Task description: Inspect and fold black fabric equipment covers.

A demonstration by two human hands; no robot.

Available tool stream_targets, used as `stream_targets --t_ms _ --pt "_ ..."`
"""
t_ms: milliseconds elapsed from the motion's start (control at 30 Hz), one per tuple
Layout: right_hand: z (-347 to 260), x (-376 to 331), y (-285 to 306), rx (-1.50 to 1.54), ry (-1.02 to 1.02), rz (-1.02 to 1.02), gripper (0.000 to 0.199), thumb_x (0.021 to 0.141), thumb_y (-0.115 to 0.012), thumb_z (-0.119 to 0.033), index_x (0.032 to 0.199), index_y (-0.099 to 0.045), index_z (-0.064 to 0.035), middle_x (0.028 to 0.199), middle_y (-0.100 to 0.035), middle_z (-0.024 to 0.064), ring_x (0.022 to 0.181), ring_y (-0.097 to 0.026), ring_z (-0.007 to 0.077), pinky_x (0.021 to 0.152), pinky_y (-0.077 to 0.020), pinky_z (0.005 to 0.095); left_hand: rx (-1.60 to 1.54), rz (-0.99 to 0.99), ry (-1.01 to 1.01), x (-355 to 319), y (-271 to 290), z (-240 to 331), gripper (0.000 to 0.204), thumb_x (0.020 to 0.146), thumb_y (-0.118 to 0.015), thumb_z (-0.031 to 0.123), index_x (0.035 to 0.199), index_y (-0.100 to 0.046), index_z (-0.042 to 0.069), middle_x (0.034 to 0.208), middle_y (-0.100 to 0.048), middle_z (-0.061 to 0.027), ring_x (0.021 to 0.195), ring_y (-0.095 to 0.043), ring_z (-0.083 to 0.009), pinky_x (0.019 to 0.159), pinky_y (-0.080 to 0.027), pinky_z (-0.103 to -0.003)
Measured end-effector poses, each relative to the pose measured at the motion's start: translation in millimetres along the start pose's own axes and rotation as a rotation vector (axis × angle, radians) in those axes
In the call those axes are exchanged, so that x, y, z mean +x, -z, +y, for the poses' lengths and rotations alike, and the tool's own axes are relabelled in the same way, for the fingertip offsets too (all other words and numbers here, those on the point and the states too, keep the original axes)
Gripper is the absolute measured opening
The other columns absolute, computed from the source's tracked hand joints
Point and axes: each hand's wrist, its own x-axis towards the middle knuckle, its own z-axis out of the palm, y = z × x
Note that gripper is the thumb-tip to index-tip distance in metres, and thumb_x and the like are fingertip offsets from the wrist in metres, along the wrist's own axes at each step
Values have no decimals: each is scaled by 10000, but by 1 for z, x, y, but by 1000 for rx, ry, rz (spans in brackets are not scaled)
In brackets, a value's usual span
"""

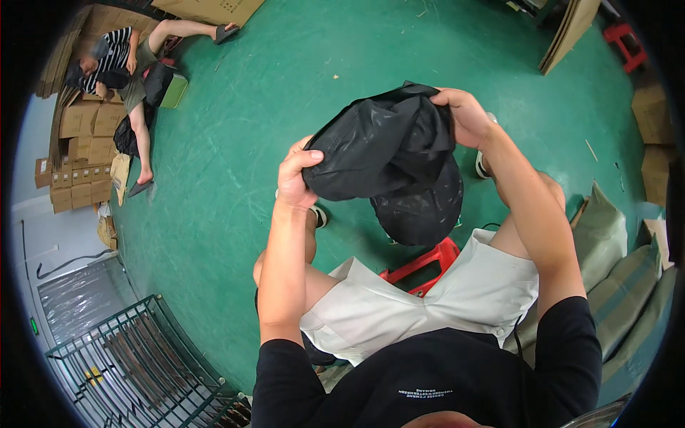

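Observation:
A limp black cloth piece with a curved edge and several folds is stretched between my hands, above my knees. It looks like a cap or a pouch; I cannot make out which. My left hand is closed on its left edge, the thumb lying on top. At its upper right corner, my right hand pinches the edge between thumb and fingers. Below hangs or lies a rounded black part with pale specks. Whether it belongs to the same piece cannot be told, since the folds cover the join.
A red plastic stool stands between my legs. Woven sacks lie at the right, near cartons. At the far left another person sits by stacked cartons, holding something black. A dark metal rack stands at the lower left.

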Motion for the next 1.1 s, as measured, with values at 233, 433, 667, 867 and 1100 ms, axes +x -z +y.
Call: stream_targets --t_ms 233,433,667,867,1100 --pt "-3 -13 -5 93 0 -198 424 862 -416 -103 1218 -553 80 1166 -646 191 1021 -659 274 952 -517 374 283 -40 208 6 -13 -8 453 889 -695 178 1271 -535 -8 1060 -683 -82 945 -642 -125 860 -494 -263" --pt "1 -12 -16 81 -58 -249 349 892 -408 -64 1170 -563 78 1121 -653 170 979 -665 246 918 -534 356 434 21 -55 8 -39 -32 490 906 -673 142 1336 -480 8 1041 -665 -65 937 -615 -116 844 -468 -247" --pt "5 -10 -17 63 -26 -178 295 928 -437 -75 1145 -582 63 1080 -669 143 946 -671 223 889 -545 350 1138 299 -391 18 -21 -42 236 861 -618 49 1082 -659 -25 959 -671 -123 858 -631 -177 779 -484 -299" --pt "4 -9 -17 -3 13 -88 253 958 -498 -99 1160 -589 23 1065 -674 101 908 -670 168 836 -553 308 933 498 -321 17 -5 -30 204 908 -578 39 1063 -677 -52 906 -715 -77 809 -635 -127 752 -505 -300" --pt "-8 5 8 -954 206 -33 195 984 -555 -195 976 -644 -22 870 -666 -8 824 -619 67 774 -515 242 181 -85 -71 -4 13 4 281 937 -584 164 1081 -643 -70 949 -705 -94 859 -647 -148 798 -493 -288"
